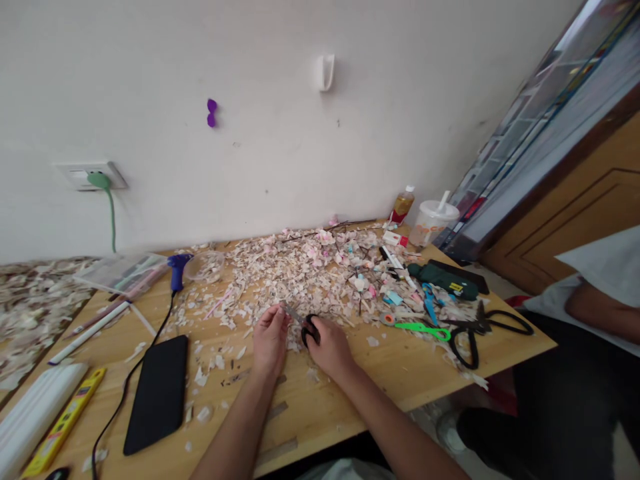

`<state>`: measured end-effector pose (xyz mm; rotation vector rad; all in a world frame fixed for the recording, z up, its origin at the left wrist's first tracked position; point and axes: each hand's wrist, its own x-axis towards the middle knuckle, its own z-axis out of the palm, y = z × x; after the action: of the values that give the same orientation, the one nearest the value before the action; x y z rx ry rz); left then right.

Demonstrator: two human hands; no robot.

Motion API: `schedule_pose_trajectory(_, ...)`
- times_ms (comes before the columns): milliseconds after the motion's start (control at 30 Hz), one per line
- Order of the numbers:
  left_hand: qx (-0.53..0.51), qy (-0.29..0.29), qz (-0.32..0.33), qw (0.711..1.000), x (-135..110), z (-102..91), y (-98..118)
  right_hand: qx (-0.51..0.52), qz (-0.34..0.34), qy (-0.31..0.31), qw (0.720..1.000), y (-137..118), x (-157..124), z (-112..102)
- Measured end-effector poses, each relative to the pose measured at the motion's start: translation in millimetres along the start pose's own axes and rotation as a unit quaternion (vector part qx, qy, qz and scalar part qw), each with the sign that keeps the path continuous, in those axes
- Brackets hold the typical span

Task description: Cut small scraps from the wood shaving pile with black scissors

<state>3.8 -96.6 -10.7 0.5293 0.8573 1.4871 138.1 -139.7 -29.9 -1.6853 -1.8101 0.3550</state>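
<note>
My right hand (330, 347) is closed around the black handles of a pair of scissors (303, 323), whose blades point left toward my other hand. My left hand (270, 339) has its fingers pinched together at the blade tips; what it pinches is too small to make out. Both hands rest on the wooden table (380, 373), at the near edge of a wide heap of pale paper scraps (290, 273).
A black phone (159, 392) lies left of my hands, with a blue glue gun (177, 268) and its cord beyond. Green scissors (423, 329), black scissors (475, 333), a cup (433, 223) and a bottle (403, 205) sit right. Another person's arm (600, 313) is at the right edge.
</note>
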Motion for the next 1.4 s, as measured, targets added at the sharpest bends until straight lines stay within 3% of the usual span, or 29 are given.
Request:
schedule_pose_trajectory(267,0.041,0.01,0.006,0.999,-1,-0.1,0,-0.003,0.01,-0.008,1.0,-3,1,-3)
schedule_pose_trajectory(600,0.15,-0.022,0.045,0.987,3,-7.4,3,-0.001,0.007,0.0,1.0,-3,1,-3)
schedule_pose_trajectory(900,0.253,-0.064,0.06,0.964,13,-14.9,19,-0.012,0.0,0.0,1.0,-1,2,0)
schedule_pose_trajectory(1033,0.213,-0.075,0.022,0.974,10,-10.8,21,-0.013,0.001,0.0,1.0,-1,2,-1)
schedule_pose_trajectory(1133,0.093,-0.063,-0.049,0.992,4,-5.4,20,-0.008,0.001,0.006,1.0,-1,2,0)
schedule_pose_trajectory(1233,0.01,-0.053,-0.118,0.992,-1,-1.9,20,-0.011,0.004,0.005,1.0,-2,1,1)
schedule_pose_trajectory(1400,0.041,-0.069,-0.097,0.992,3,-5.5,19,-0.017,0.012,-0.003,1.0,-4,1,0)
